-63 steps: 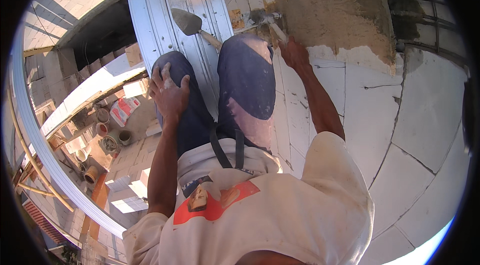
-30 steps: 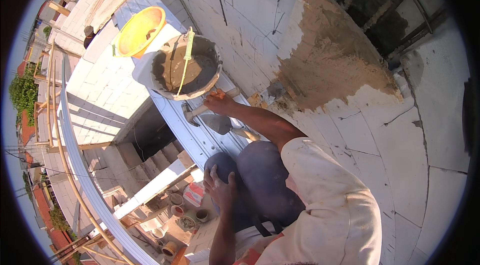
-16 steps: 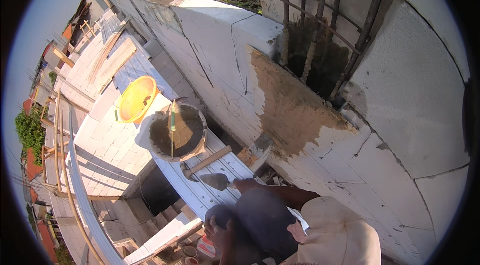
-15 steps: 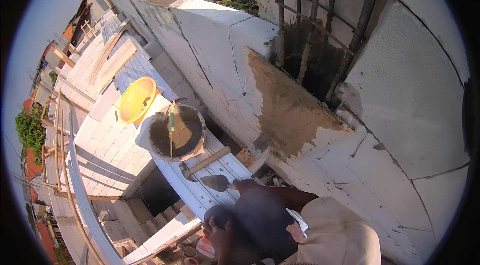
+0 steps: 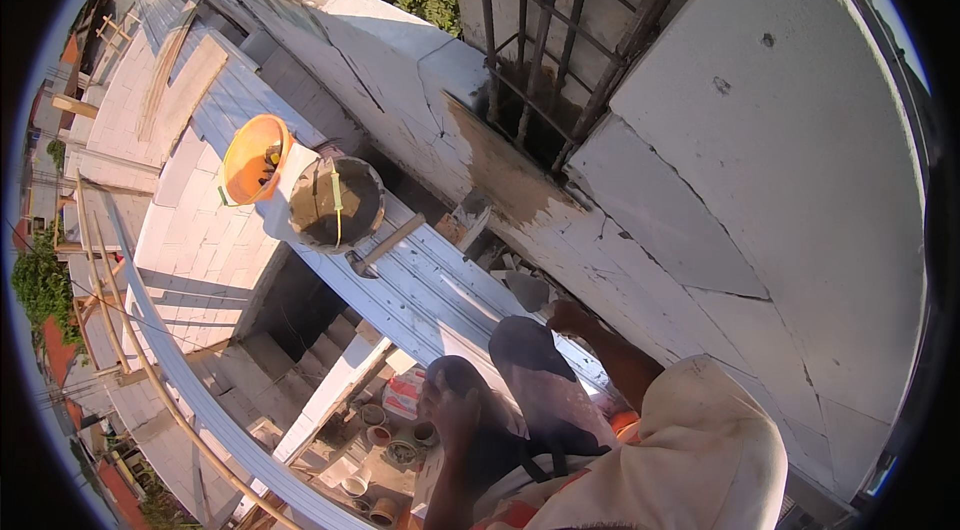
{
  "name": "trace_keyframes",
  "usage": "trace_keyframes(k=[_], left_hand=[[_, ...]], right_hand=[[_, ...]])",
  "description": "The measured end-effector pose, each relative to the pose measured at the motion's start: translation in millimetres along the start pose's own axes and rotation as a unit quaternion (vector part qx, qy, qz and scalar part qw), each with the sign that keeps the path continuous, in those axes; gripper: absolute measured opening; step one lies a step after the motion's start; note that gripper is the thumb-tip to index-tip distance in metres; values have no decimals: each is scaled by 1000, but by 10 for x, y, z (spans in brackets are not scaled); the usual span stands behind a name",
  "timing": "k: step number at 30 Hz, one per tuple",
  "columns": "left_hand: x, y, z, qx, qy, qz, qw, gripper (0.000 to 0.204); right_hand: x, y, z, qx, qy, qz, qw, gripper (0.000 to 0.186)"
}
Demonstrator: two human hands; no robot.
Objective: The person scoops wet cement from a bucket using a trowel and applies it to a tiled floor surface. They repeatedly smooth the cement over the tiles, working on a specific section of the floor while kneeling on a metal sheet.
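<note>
My right hand (image 5: 568,320) grips a pointed trowel (image 5: 525,290), its grey blade lifted beside my knee and partly against the wall behind. My left hand (image 5: 450,405) rests on my left knee with its fingers apart. A hammer (image 5: 390,246) with a wooden handle lies on the ribbed metal plank (image 5: 410,300) in front of me, below a bucket of grey mortar (image 5: 325,220) that has a light green handle. An orange tub (image 5: 240,170) stands beyond the bucket. Brown wet plaster (image 5: 510,180) covers part of the white block wall (image 5: 740,230) on my right.
Vertical rebar with ties (image 5: 545,50) rises from a gap in the wall. On the left is a drop to stairs (image 5: 320,355), with buckets and a red-white bag (image 5: 400,390) below. Bamboo poles (image 5: 160,400) and a long metal rail (image 5: 210,410) run along the left edge.
My right hand has gone from the hammer to the trowel and moved rightward with it. My head has swung up toward the wall and rebar. My left hand stays on my knee.
</note>
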State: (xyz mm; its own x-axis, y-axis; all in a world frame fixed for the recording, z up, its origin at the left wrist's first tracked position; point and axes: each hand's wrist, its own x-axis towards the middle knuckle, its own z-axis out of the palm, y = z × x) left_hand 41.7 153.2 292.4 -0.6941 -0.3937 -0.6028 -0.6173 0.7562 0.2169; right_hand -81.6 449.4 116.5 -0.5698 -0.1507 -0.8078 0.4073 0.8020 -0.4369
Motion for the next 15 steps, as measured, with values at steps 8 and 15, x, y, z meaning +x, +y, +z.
trace_keyframes(k=[8, 15], left_hand=[[-840, -27, -371, -53, -131, -88, 986, 110], [-1403, -886, -254, -72, -316, -160, 932, 105]], right_hand=[[-1629, 660, 58, -59, -94, 147, 983, 28], [-2671, 366, -13, 39, -89, 224, 970, 42]])
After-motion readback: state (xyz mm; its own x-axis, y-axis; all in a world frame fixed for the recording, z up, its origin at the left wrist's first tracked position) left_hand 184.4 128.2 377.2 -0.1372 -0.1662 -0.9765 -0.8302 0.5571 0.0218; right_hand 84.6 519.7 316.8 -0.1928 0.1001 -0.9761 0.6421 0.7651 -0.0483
